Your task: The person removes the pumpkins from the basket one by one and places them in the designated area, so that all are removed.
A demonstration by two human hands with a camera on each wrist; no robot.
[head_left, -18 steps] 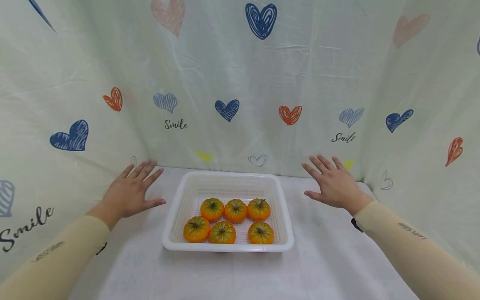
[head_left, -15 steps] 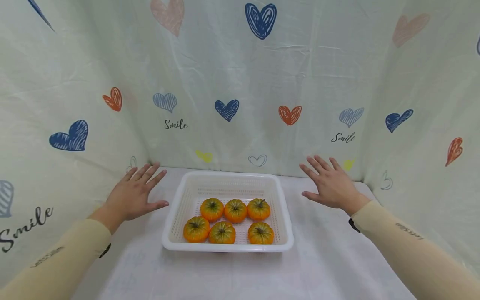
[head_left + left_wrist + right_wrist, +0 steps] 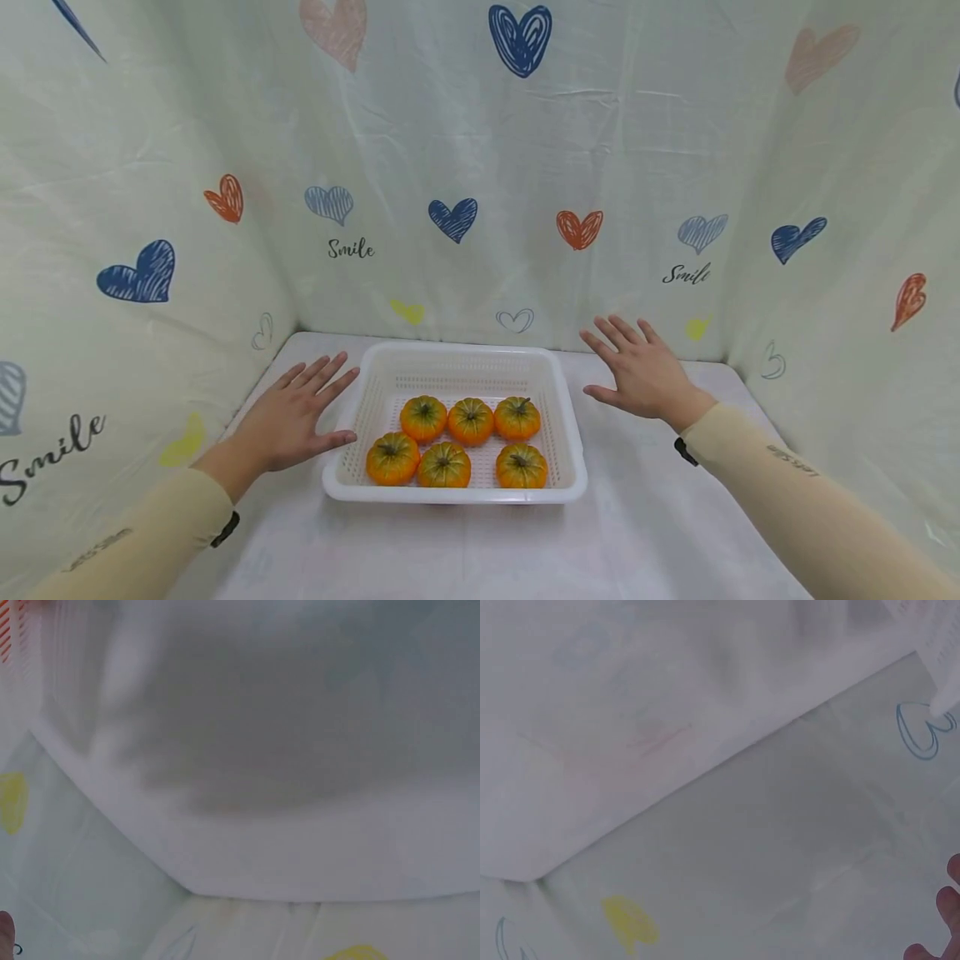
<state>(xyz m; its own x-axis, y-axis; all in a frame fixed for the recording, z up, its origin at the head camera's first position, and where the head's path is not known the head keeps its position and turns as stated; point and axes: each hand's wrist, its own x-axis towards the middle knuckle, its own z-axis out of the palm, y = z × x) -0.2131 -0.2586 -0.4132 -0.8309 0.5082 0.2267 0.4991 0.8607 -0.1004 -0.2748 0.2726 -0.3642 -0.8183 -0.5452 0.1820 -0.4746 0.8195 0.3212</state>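
Note:
A white plastic basket (image 3: 457,495) with slotted walls stands mid-table in the head view. Several small orange pumpkins (image 3: 470,422) with green-streaked tops lie in it, three in the back row and the others in front. Just left of the basket is my left hand (image 3: 288,421), fingers spread, its thumb tip overlapping the basket's left rim in this view. My right hand (image 3: 641,375) is held to the right of the basket's back corner, fingers spread and apart from the rim. Both hands hold nothing. In the right wrist view only fingertips (image 3: 949,904) show at the lower right edge.
A white cloth covers the table (image 3: 480,550). Pale curtains with printed hearts and "Smile" lettering enclose it at the back (image 3: 517,275) and on both sides. The hand casts a soft shadow on the cloth in the left wrist view.
Both hands have moved inward toward the basket; the left has also come nearer and lower in the view. The basket and pumpkins stay where they were.

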